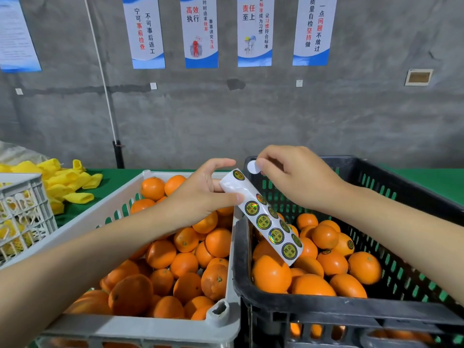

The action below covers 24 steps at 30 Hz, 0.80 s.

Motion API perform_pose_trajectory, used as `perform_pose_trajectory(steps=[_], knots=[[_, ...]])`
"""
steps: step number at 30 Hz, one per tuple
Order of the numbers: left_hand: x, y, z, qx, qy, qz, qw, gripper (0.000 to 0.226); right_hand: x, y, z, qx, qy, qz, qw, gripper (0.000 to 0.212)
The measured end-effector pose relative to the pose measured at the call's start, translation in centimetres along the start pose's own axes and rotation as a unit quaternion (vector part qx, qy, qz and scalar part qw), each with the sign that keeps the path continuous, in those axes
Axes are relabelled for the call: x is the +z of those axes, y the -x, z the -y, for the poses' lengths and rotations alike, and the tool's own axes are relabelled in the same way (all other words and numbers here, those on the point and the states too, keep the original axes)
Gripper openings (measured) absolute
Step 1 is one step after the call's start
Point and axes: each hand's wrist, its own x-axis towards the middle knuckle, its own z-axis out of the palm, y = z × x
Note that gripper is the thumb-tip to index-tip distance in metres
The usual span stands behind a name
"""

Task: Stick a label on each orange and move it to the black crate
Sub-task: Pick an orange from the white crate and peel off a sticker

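A glossy white backing strip of round gold-and-black stickers is pinched by the left hand above the two crates' adjoining rims. One peeled round label, pale side showing, is held at the right hand's fingertips over the slotted black crate's far left corner. Dimpled oranges are heaped in a grey plastic crate; oranges, some stickered, are piled in the black crate. Yellow foam nets are scattered at the green-covered bench's far left. Posters are hung on a rough concrete wall.
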Motion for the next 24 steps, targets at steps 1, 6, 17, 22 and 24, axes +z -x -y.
perform_pose_trajectory(steps=[1, 6, 17, 22, 24], knots=[[0.1, 0.0, 0.0, -0.007, 0.0, 0.006, 1.0, 0.067, 0.0, 0.0, 0.1, 0.0, -0.008, -0.009, 1.0, 0.018], [0.8, 0.4, -0.4, -0.003, 0.037, 0.064, 0.997, 0.072, 0.4, 0.1, 1.2, 0.0, -0.089, -0.002, 0.996, 0.021], [0.2, 0.3, -0.1, -0.031, 0.068, 0.079, 0.994, 0.077, 1.2, 0.3, 1.9, 0.04, -0.164, -0.006, 0.986, 0.023], [0.2, 0.1, 0.2, -0.026, 0.052, 0.102, 0.993, 0.052, 1.2, 0.4, 1.9, 0.024, -0.139, 0.049, 0.989, 0.02], [-0.4, -0.8, 0.4, -0.044, 0.071, 0.057, 0.995, 0.034, 1.0, 0.3, 1.8, 0.021, -0.137, 0.072, 0.988, 0.021]])
